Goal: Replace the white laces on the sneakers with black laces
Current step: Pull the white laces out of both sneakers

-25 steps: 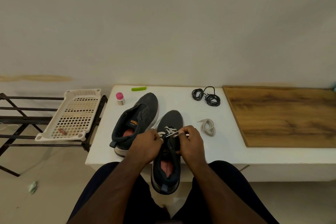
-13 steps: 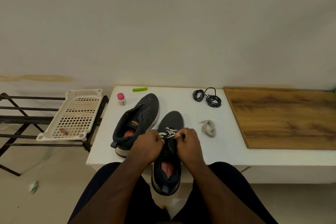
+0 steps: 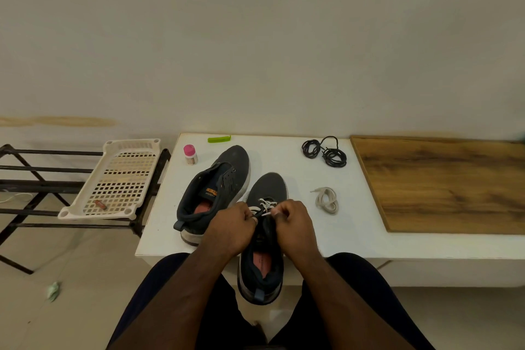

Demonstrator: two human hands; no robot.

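The only lettering sits on an orange label on the tongue of the unlaced dark sneaker (image 3: 216, 187), at the left on the white table (image 3: 159, 236). It seems to be a brand word, but the letters are too small to read surely.

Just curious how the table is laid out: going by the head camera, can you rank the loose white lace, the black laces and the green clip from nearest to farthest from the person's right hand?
From the right hand:
1. Loose white lace, just to its right.
2. Black laces, farther back on the right.
3. Green clip, at the table's far edge, to the left.
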